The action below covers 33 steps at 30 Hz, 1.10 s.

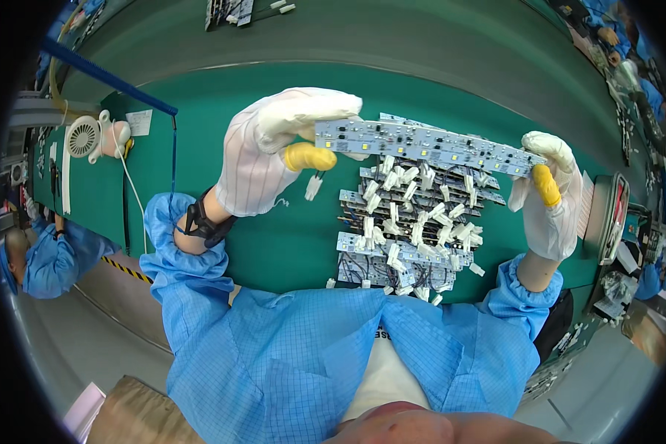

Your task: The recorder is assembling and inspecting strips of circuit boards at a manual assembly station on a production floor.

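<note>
A long, narrow LED circuit board (422, 145) is held up above the bench, its face with yellowish LEDs and small black parts turned toward me. My left hand (277, 144), in a white striped glove with a yellow thumb cot, pinches its left end. At the right end my right hand (551, 177), gloved the same way, grips it between thumb and fingers. A white connector (314, 186) on a short dark wire hangs below the board's left end. Under and nearer than the board lies a pile of similar boards (355, 243), with many white connectors (422, 229) on dark wires over it.
Boards lie on the green bench mat (288, 251). Left stand a small white fan (85, 138) and a paper label (139, 122); a blue coiled cord (111, 75) and a wrist-strap cable hang nearby. A metal-edged tray (609, 218) is at right. Another person (52, 255) works at far left.
</note>
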### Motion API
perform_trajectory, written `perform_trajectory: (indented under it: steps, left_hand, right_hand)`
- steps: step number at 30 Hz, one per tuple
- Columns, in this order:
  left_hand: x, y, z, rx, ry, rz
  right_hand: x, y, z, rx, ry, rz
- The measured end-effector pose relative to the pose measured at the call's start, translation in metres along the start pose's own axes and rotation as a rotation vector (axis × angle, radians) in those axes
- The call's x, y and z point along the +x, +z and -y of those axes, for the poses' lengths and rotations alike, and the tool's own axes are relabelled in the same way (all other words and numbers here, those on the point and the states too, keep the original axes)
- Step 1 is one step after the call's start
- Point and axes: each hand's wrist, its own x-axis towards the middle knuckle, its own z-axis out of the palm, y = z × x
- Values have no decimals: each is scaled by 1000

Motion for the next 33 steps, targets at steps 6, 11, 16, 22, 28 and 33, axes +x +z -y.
perform_trajectory:
  steps: [6,11,16,22,28,33]
  left_hand:
    - [2,2,-3,-23,-109,18]
    - [5,1,-3,102,-115,4]
    - [3,-5,8,83,-26,52]
    - [5,-1,16,2,67,-8]
    - [3,-4,15,0,-2,-25]
    - [2,-3,21,74,-36,-129]
  right_hand:
    - [-2,-3,-1,-60,8,19]
    - [-2,1,-3,85,-73,44]
    - [-5,-5,1,46,-43,80]
    - [-7,-5,5,31,-36,66]
    - [-6,-7,6,78,-2,146]
    - [-5,-9,11,7,17,199]
